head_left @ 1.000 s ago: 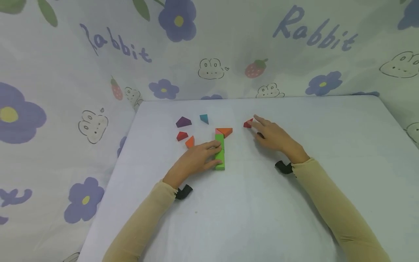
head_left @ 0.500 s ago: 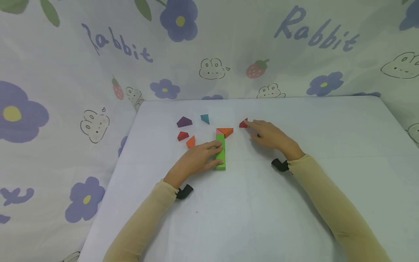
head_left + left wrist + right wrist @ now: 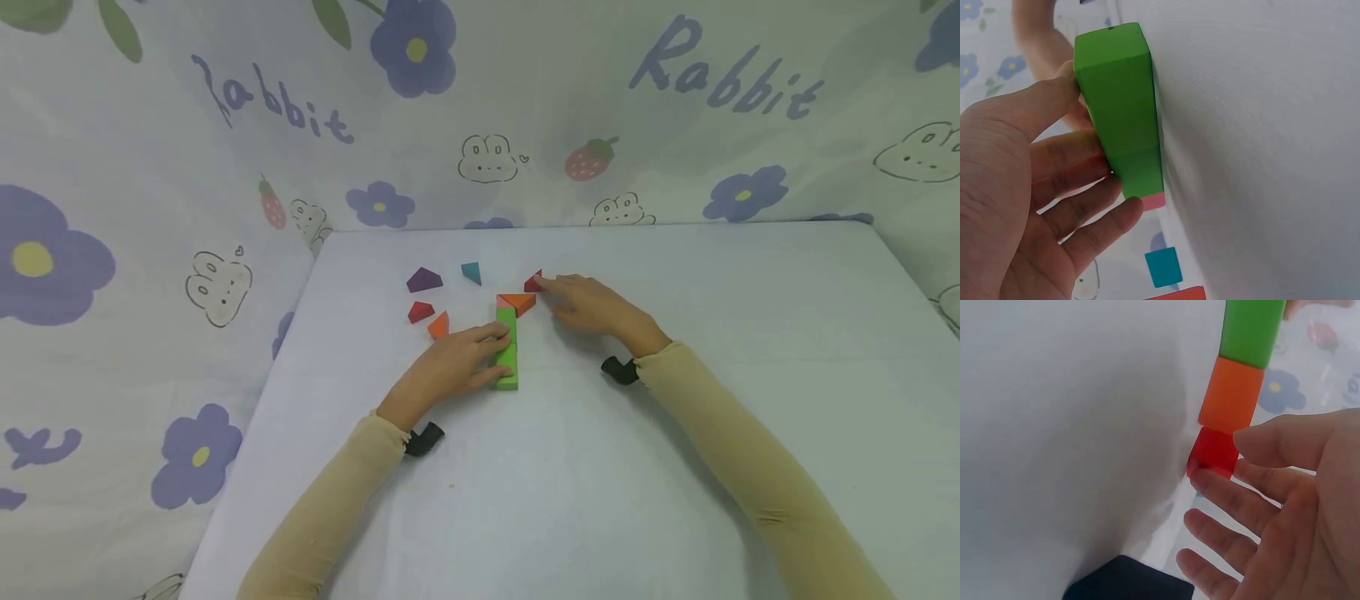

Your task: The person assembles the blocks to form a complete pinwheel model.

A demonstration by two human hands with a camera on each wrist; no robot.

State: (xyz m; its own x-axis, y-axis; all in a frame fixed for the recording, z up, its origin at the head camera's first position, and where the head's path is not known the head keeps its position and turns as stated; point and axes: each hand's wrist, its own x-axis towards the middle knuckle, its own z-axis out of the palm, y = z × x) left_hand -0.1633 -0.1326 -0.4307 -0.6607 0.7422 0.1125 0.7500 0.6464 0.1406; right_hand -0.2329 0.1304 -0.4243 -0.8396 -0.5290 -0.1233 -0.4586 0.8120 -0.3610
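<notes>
My left hand (image 3: 453,362) lies with fairly straight fingers against two green blocks (image 3: 507,358) set end to end. Thumb and fingertips touch one face of the green blocks (image 3: 1119,106) in the left wrist view. At their far end sit a pink block (image 3: 501,301) and an orange triangular block (image 3: 519,304). Between thumb and index finger, my right hand (image 3: 592,307) pinches a small red block (image 3: 532,282), just behind the orange one. In the right wrist view this red block (image 3: 1215,449) is right at the end of the orange block (image 3: 1230,394).
Left of the row lie a purple block (image 3: 424,280), a teal block (image 3: 472,272), another red block (image 3: 421,312) and an orange block (image 3: 438,325). A dark angular piece (image 3: 1129,581) shows low in the right wrist view. Printed cloth walls (image 3: 540,108) border the white table (image 3: 570,483).
My right hand has slid the red block leftward over the table, up to the orange triangular block. The left hand has stayed on the green blocks.
</notes>
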